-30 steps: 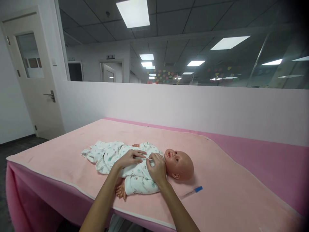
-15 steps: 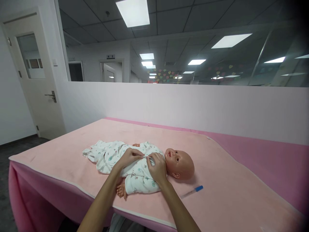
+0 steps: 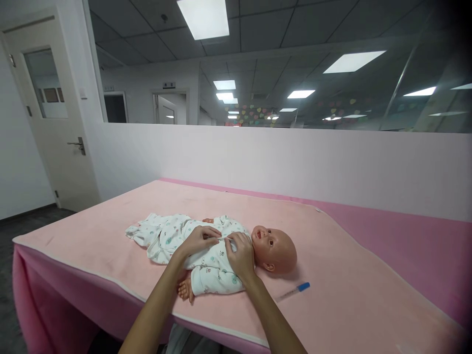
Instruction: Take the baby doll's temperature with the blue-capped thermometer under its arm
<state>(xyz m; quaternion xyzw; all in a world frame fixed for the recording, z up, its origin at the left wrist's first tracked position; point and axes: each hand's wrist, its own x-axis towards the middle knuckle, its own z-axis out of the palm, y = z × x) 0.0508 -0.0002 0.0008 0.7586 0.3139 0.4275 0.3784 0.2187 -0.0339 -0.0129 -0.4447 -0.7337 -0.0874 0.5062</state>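
White printed cotton is what both hands are into here: the baby doll (image 3: 221,248) lies on its back on the pink worktop (image 3: 332,295), long axis running left to right, head off to the right and feet to the left. The left hand (image 3: 197,240) and right hand (image 3: 241,255) meet right at the chest of the romper (image 3: 173,236), fingertips pinched narrow on the front placket (can't tell if it's a snap or just fabric). The right hand sits nearer the head. A thermometer (image 3: 294,292) lies just right of the doll, untouched.
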